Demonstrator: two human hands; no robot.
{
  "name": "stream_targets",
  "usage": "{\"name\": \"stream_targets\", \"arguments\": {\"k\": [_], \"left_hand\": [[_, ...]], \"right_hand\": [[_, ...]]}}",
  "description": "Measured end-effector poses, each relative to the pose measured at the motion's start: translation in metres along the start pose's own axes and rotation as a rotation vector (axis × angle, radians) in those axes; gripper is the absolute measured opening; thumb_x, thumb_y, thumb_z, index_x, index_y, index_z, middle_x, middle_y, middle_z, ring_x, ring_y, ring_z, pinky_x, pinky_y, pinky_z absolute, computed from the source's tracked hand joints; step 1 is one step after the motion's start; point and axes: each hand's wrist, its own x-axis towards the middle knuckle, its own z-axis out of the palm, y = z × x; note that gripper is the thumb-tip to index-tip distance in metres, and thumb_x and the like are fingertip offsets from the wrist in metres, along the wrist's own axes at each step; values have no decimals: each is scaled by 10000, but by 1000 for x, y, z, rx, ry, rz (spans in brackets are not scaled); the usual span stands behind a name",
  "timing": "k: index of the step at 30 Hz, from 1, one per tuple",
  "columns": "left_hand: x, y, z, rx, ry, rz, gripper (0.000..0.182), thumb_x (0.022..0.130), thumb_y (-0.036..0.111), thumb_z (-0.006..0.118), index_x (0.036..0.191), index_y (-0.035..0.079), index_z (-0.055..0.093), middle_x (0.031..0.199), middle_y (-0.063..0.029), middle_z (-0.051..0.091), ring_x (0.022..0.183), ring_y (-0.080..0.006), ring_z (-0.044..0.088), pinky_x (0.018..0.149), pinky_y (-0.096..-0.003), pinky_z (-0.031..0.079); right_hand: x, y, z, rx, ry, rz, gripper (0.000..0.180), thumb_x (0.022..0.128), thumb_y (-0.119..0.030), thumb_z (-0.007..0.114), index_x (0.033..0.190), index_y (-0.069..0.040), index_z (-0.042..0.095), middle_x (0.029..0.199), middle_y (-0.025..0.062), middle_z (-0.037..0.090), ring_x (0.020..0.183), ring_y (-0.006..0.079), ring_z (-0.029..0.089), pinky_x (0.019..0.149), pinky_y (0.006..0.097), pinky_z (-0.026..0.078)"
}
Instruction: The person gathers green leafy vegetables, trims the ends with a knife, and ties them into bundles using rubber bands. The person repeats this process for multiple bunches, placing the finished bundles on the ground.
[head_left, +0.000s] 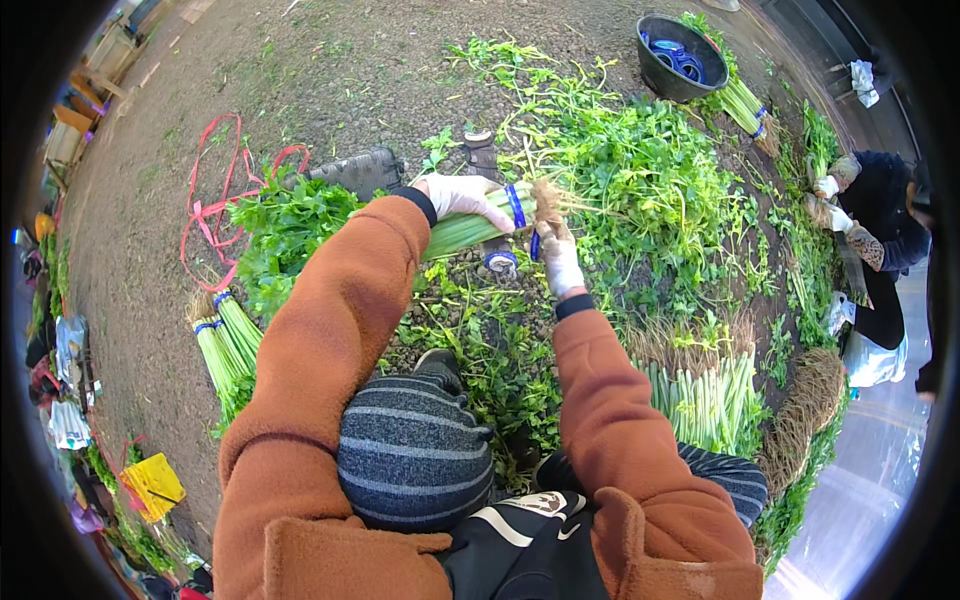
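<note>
My left hand (465, 199), in a white glove, grips a bundle of celery (465, 231) by its stalks, with the leaves to the left and the roots to the right. Blue tape (515, 206) circles the stalks near the root end. At the roots is my right hand (559, 251), gloved, with its fingers at the root end and a strip of blue tape beside them; whether it grips the roots I cannot tell. Below the bundle, a roll of blue tape (501, 262) sits at the end of a dark tool or holder on the soil.
Loose celery leaves (645, 180) lie right of the hands. Untied celery (697, 390) is piled at the lower right, taped bundles (225, 337) at the left. A black bowl (679, 82) holds blue tape rolls. Pink ribbon (202, 214) lies on the soil. Another person (889, 202) works at the far right.
</note>
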Motion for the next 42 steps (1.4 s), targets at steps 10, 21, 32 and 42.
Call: {"name": "stream_targets", "arguments": {"k": [10, 21, 32, 42], "left_hand": [[-79, -1, 51, 853, 524, 6, 724, 608, 330, 802, 1228, 87, 519, 1071, -176, 633, 1020, -325, 611, 882, -397, 484], [-239, 190, 76, 482, 626, 636, 760, 604, 326, 871, 1195, -24, 545, 1052, -142, 655, 991, -208, 623, 912, -333, 462], [-289, 191, 153, -238, 227, 932, 873, 661, 290, 836, 1370, 12, 409, 1268, -91, 549, 1190, -187, 495, 1041, -346, 364], [-279, 149, 160, -646, 416, 939, 467, 782, 153, 716, 1184, 21, 518, 1003, -91, 623, 877, -204, 644, 783, -344, 543]], "right_hand": [[-51, 27, 29, 228, 77, 82, 573, 941, -23, 350, 1482, -173, 239, 1109, 155, 605, 866, 175, 591, 776, 315, 498], [-166, -295, 148, 227, -455, -825, 612, 864, -355, 649, 1330, -26, 427, 1077, 118, 639, 1035, 219, 616, 935, 358, 481], [-255, -358, 186, 105, -406, -703, 481, 809, -389, 696, 1125, -49, 567, 875, 106, 660, 720, 191, 662, 661, 308, 549], [-261, -309, 174, -236, -283, -880, 579, 901, -307, 636, 1369, -35, 431, 1217, 107, 586, 1127, 178, 529, 945, 308, 440]]}}
